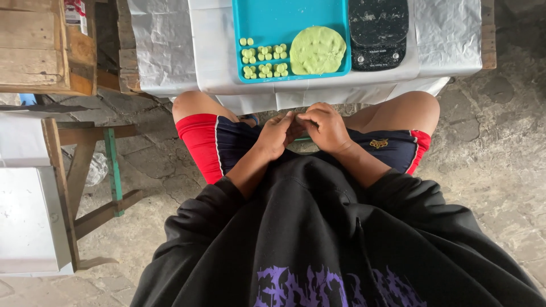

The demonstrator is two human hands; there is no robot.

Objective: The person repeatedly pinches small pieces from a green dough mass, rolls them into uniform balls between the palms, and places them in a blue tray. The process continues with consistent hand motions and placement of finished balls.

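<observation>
Below, left hand [277, 135], right hand [325, 127] (fingertips touching), green dough [317, 50]

Smooth plastic tray [250, 17], matt soft dough [317, 50], crinkled paper table cover [165, 45], rough stone floor [500, 142]

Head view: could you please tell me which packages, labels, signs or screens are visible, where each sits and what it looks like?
Kitchen scale: on the covered table, right of the teal tray; black, flat, smudged, small pale label near its front edge.
Package: top left, in the wooden crate; red and white, mostly hidden.
</observation>
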